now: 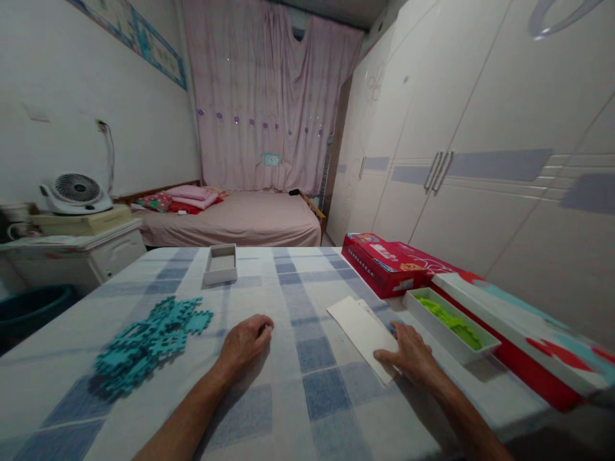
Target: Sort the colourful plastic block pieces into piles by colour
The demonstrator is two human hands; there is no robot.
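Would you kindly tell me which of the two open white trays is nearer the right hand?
The white tray holding lime-green pieces, beside the right hand; the other white tray stands farther off, beyond the left hand.

Blue and white checks are carried by the cloth (283, 400). Left of the off-white cards (358, 326), the piled pieces (154, 342) are coloured teal; right of the cards, lime-green pieces (450, 321) are edged by a white tray (480, 354).

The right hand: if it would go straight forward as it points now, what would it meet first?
Probably the flat white pieces: the right hand points across them, with its thumb seemingly touching; exact contact is hard to judge.
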